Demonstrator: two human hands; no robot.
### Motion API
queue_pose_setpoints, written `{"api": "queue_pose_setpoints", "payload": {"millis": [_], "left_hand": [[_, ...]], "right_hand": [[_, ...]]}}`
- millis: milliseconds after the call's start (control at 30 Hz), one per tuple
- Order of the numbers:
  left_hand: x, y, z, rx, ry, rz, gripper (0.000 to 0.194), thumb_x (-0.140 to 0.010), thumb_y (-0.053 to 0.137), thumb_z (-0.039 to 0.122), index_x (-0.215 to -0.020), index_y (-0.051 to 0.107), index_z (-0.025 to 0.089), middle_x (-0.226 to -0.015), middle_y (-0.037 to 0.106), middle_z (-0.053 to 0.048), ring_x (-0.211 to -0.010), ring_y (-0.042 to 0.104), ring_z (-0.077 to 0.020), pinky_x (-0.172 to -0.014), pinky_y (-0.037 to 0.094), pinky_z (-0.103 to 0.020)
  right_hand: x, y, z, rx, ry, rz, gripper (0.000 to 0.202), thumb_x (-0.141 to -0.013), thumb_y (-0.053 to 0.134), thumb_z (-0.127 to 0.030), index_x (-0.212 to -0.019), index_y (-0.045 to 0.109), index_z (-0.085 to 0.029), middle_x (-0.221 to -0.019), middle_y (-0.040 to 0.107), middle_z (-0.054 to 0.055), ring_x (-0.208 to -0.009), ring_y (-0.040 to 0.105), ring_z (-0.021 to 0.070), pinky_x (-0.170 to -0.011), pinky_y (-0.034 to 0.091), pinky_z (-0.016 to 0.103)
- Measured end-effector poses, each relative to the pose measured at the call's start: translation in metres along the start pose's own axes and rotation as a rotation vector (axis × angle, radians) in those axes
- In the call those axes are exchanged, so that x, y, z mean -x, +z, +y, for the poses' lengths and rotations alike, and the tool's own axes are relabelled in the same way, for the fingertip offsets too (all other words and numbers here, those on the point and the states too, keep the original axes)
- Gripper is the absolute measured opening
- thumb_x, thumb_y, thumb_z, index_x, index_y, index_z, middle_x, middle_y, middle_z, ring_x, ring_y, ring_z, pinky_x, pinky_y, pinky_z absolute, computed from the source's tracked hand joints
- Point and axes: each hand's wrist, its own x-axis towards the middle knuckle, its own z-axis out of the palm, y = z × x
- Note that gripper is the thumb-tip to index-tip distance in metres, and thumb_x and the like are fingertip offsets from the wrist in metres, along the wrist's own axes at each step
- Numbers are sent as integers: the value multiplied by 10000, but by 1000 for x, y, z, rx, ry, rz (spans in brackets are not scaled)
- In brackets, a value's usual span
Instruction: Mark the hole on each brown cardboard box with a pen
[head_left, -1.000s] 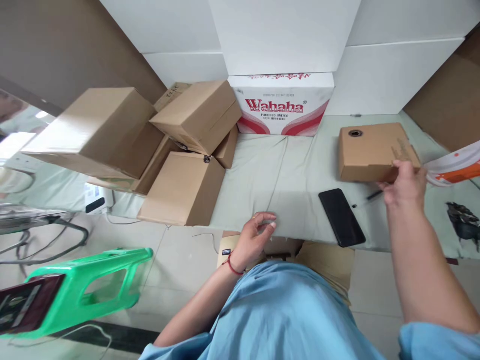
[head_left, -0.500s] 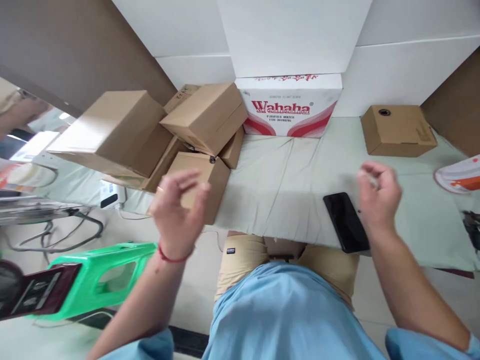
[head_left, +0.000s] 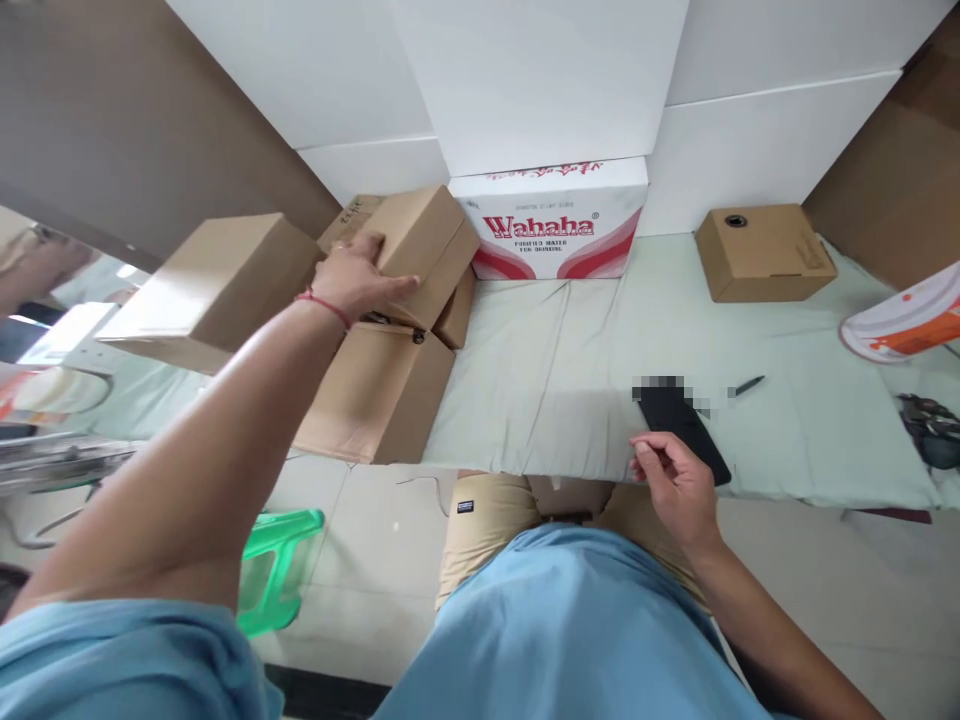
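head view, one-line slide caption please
Left hand spread on a stacked cardboard box; right hand near a black phone on the cloth-covered table.

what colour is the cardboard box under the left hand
The box is brown, shown in the head view.

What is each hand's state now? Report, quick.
Left hand: open, spread on a stacked cardboard box.
Right hand: half open, nothing visible in it, near the phone.
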Motion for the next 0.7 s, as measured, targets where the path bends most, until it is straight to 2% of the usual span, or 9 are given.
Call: {"api": "queue_pose_setpoints", "payload": {"millis": [100, 167, 233, 367, 433, 500, 533, 600, 700], "left_hand": [[39, 4, 7, -75, 19, -47, 709, -621, 992, 303, -1262, 711, 188, -1372, 691, -147, -1454, 534, -545, -1290, 324, -795], [64, 2, 14, -8, 119, -96, 679, -650, 956, 298, -1285, 729, 223, -1435, 692, -111, -1469, 539, -473, -1338, 320, -704], [84, 0, 23, 119, 274, -205, 636, -674, 924, 335, -1279, 755, 241, -1478, 695, -82, -1504, 526, -431, -1356, 306, -665], [118, 6, 40, 320, 524, -455, 445, -807, 824, 409, -1224, 816, 254, -1486, 705, -103, -1609, 444, -434, -1342, 302, -684], [139, 14, 46, 328, 565, -403, 354, -877, 786, 394, -1212, 823, 284, -1520, 678, -112, -1637, 410, -422, -1347, 307, -666], [164, 25, 49, 324, 502, -230, 395, -901, 799, 397, -1282, 781, 291, -1565, 625, -125, -1628, 420, -414, -1338, 336, -660], [177, 32, 50, 338, 418, -147, 456, -912, 803, 412, -1345, 738, 284, -1581, 598, -138, -1596, 462, -405, -1312, 388, -650], [202, 49, 50, 417, 178, -40, 557, -947, 776, 455, -1450, 632, 263, -1574, 575, -163, -1505, 555, -371, -1206, 532, -595], [234, 78, 55, 629, -133, 52, 553, -955, 765, 500, -1406, 579, 240, -1490, 615, -167, -1443, 604, -337, -1146, 584, -520]], "right_hand": [[-2, -3, 1, 5, 20, 12, 392, -995, 687, -585, -917, 776, -212, -783, 740, 36, -615, 683, 177, -619, 587, 314], [-4, -3, 0, 11, 25, 5, 396, -993, 682, -587, -900, 771, -213, -745, 727, 28, -610, 679, 179, -618, 576, 315], [-7, -1, -1, 11, 23, -4, 392, -996, 676, -580, -899, 768, -211, -722, 713, 22, -608, 671, 178, -610, 561, 311], [-15, 4, -4, -13, -1, 64, 362, -1007, 679, -550, -977, 769, -200, -773, 718, 29, -649, 675, 174, -633, 576, 310], [-18, 5, -3, -43, -9, 149, 361, -1010, 687, -545, -1064, 756, -195, -819, 715, 30, -687, 678, 172, -655, 595, 310], [-21, 4, -2, -70, -13, 217, 393, -1006, 698, -561, -1147, 732, -195, -864, 709, 30, -714, 674, 170, -645, 600, 303], [-23, 2, -2, -79, -18, 236, 411, -1003, 701, -573, -1173, 720, -198, -903, 717, 39, -729, 674, 170, -632, 597, 298], [-31, -1, -2, -80, -39, 256, 430, -1009, 688, -594, -1199, 705, -208, -1004, 743, 66, -740, 672, 166, -607, 586, 289], [-59, -3, -6, -40, -120, 271, 445, -1032, 649, -613, -1245, 699, -224, -1170, 765, 107, -717, 658, 152, -614, 573, 301]]}}
